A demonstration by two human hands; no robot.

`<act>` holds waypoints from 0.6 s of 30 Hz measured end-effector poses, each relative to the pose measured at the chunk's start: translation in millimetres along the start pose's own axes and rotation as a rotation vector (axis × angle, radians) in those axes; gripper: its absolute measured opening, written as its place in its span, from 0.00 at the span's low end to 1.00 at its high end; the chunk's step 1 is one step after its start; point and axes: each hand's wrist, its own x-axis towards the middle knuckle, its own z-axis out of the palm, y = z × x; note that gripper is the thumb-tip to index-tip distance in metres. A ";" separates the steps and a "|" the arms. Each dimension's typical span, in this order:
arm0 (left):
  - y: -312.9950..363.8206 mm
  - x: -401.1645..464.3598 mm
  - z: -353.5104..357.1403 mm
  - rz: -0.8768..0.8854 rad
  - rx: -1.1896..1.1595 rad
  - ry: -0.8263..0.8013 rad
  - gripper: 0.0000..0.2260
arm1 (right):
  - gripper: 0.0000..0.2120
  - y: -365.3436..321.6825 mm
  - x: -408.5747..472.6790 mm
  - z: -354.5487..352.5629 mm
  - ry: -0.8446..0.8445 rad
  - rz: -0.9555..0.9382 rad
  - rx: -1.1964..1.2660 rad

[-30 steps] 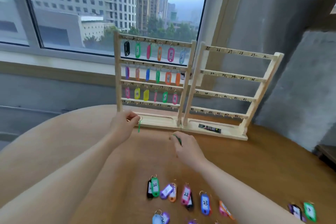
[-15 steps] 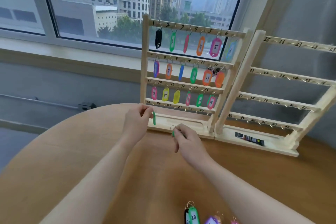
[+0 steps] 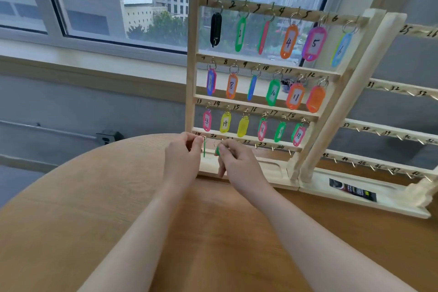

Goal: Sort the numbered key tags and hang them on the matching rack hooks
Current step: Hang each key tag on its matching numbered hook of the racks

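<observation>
Two green tags pinched: left hand (image 3: 183, 156); right hand (image 3: 237, 161).

A round wooden table (image 3: 99, 208) fills the foreground, its grain running across a warm brown top. Behind the table, a wide window (image 3: 123, 0) with a pale frame looks out on tall grey buildings, green trees and a hazy sky. Below the window runs a pale sill (image 3: 94, 50), then a grey wall (image 3: 71, 106). A dark wall socket (image 3: 107, 136) sits just beyond the table's edge.
</observation>
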 end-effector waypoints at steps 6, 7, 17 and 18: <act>-17.4 1.4 -4.8 0.096 -0.074 -0.007 0.06 | 0.14 -6.4 17.3 20.6 -0.005 0.062 0.082; -20.4 1.6 -5.8 0.117 -0.077 0.001 0.06 | 0.14 -7.5 19.8 23.0 0.003 0.079 0.095; -39.8 0.2 -10.3 0.131 -0.162 0.100 0.07 | 0.14 -2.2 26.9 43.4 0.101 0.188 0.050; -39.6 0.4 -10.6 0.130 -0.166 0.101 0.07 | 0.14 -1.7 26.8 44.3 0.100 0.199 0.043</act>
